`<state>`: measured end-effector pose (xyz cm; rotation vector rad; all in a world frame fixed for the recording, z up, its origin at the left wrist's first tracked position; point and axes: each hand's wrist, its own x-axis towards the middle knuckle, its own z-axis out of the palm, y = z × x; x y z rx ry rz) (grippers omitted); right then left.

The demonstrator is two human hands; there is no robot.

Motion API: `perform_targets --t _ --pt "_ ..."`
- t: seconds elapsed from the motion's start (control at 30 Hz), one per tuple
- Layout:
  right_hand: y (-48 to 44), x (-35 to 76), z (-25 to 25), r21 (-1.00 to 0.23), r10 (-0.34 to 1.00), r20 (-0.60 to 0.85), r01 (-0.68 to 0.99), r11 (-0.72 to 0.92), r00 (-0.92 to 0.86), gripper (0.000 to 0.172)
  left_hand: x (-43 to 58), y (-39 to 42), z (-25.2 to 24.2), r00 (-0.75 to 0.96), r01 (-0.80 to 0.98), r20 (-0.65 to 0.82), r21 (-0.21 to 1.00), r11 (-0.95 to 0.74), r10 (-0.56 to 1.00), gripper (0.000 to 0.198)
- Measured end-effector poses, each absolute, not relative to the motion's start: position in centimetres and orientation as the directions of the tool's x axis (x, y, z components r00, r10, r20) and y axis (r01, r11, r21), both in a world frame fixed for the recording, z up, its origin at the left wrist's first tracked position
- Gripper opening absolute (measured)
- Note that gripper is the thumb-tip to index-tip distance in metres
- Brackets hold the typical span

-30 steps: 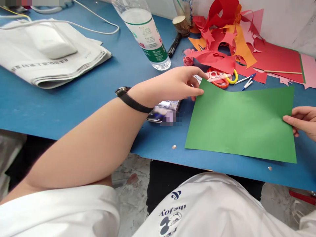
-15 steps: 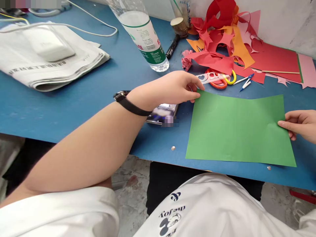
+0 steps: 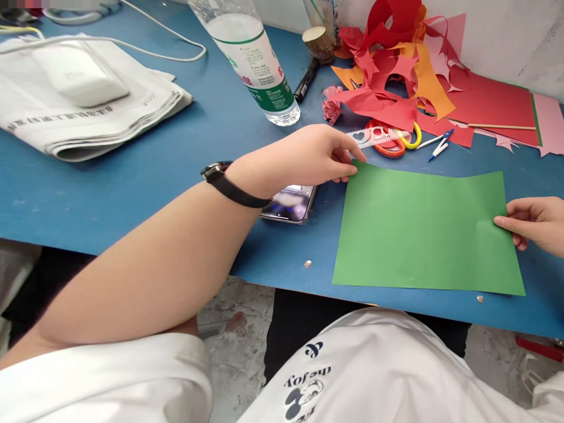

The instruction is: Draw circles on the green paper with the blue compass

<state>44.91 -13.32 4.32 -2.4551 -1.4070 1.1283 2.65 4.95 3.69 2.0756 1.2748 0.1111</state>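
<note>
A sheet of green paper (image 3: 423,235) is spread over the blue table (image 3: 145,176) near its front edge, slightly curved along its far side. My left hand (image 3: 315,154), closed, pinches its far left corner between thumb and fingers. At the right edge, my right hand (image 3: 535,223) grips the sheet with the thumb on top, and the paper dents a little there. A phone (image 3: 291,205) with a lit screen lies partly hidden under my left wrist. Beyond the sheet are scissors (image 3: 388,147) with orange and yellow handles, a clear stencil ruler (image 3: 374,136) and a blue-and-white compass (image 3: 440,144).
A water bottle (image 3: 264,70) stands behind my left hand, with a black marker (image 3: 307,79) beside it. Red and orange paper scraps (image 3: 396,76) pile against the wall. Folded newspaper (image 3: 145,126) under a white box (image 3: 83,76) and a white cable (image 3: 176,56) lie at left.
Both hands keep their hold on the green paper, which has shifted very slightly. The view has moved a little; nothing else has visibly changed.
</note>
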Motion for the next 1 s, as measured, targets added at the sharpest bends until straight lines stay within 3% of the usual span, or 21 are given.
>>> perform_targets --t 0.57,1.0 --pt "-12.9 44.3 4.3 -0.339 0.761 -0.559 0.747 -0.572 0.329 0.115 2.9 5.1 3.5 0.481 0.788 -0.293 0.558 -0.26 0.826 0.036" --pt "-12.5 45.6 3.8 -0.268 0.795 -0.491 0.807 -0.527 0.356 0.116 3.3 4.5 3.4 0.493 0.74 -0.287 0.634 -0.222 0.821 0.035"
